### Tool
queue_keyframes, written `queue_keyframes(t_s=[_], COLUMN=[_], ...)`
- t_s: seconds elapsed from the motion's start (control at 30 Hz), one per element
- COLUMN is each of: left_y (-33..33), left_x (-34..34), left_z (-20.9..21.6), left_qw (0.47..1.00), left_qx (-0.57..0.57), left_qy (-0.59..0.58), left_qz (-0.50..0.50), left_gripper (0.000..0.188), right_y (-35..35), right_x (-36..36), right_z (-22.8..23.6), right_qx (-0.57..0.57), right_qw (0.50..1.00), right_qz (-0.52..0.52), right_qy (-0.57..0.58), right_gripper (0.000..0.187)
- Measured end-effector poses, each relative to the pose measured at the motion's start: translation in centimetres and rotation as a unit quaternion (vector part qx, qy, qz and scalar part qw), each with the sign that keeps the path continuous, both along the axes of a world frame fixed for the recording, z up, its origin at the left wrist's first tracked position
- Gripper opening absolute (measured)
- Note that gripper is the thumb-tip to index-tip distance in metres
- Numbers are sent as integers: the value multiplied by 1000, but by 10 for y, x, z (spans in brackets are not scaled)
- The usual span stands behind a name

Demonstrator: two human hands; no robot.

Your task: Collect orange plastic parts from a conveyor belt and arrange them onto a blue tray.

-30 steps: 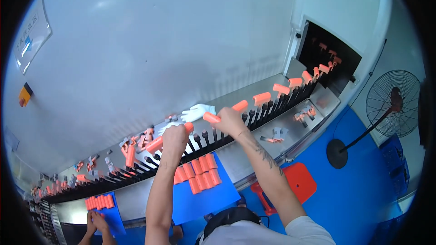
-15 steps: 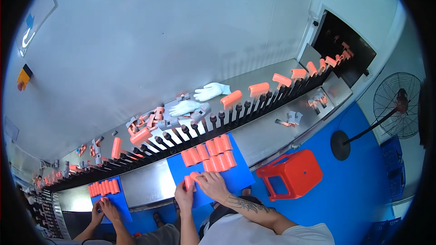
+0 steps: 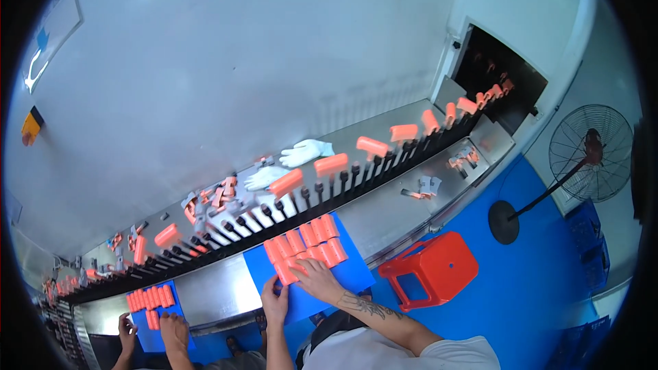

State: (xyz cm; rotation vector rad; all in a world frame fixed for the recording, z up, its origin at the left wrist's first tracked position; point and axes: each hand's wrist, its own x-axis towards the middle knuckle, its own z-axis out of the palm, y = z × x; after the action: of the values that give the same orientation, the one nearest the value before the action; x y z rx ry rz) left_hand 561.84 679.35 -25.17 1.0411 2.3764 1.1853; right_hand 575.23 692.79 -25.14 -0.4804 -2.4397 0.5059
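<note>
At the far left we see a co-worker's hands (image 3: 174, 332) over a smaller blue sheet (image 3: 154, 341), where a short row of orange shells (image 3: 151, 297) lies with a couple more in front of it.

Behind, a line of black holders (image 3: 306, 195) slants up to the right. A few orange covers (image 3: 166, 235) sit on it at the left; next comes a stretch of bare tips. A heap of orange and grey parts (image 3: 219, 195) lies behind the line, beside white gloves (image 3: 306, 153).

Nearest us, the left hand (image 3: 275, 301) is by the front-left corner of the laid-out pieces, thumb and fingers a little apart, with nothing visible between them. The right hand (image 3: 317, 279) has its fingers spread over the near row; we cannot tell whether they grip. Beneath them, on the blue sheet (image 3: 312, 301), orange pieces (image 3: 307, 234) stand side by side in two rows, so we judge that much laid out.

Further right, more orange covers remain on the holders, leading into a dark opening (image 3: 497, 72); we judge these not yet taken off.
</note>
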Motion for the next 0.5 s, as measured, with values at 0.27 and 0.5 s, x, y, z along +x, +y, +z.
queue_keyframes(t_s=[0.27,0.5], left_y=[121,319], left_x=[83,141], left_z=[97,193], left_qw=[997,970], left_qx=[74,17], left_qy=[27,191], left_qz=[-28,-149], left_gripper=[20,36], right_y=[242,324], right_x=[157,162], right_z=[108,150], right_qx=[-49,-101], right_qw=[907,939], right_qz=[-292,-319], right_qy=[298,76], right_gripper=[10,32])
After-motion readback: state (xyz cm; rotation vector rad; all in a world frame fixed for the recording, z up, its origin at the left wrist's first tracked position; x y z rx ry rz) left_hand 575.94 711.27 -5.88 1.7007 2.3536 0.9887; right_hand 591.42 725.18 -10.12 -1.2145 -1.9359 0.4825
